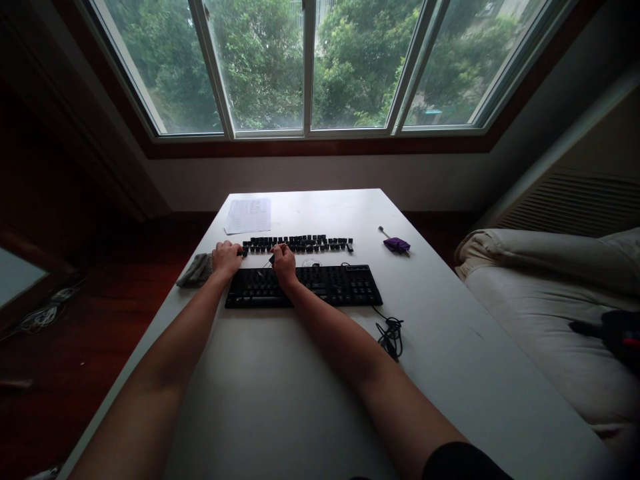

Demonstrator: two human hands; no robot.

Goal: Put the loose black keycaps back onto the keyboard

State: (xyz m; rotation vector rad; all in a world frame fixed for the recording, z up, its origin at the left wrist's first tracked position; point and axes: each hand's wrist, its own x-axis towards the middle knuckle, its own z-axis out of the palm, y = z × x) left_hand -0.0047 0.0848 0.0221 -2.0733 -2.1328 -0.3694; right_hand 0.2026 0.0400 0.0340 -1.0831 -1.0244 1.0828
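Note:
A black keyboard (340, 287) lies across the white table, a little tilted in view. Behind it, loose black keycaps (320, 244) stand in rows. My left hand (227, 258) is at the left end of these rows, fingers bent and closed at a dark keycap (244, 252). Over the keyboard's upper left part, my right hand (285, 263) is closed round a thin, dark, wire-like tool (271, 261) that points down and left. Its exact shape is too small to make out. Beside my left wrist lies a crumpled grey cloth (197, 271).
A printed paper sheet (249, 215) lies at the table's back left. Towards the right are a purple bundle (397, 245) with a thin stick and a coiled black cable (391, 335). A light-coloured cushioned seat (530, 313) flanks the table's right edge.

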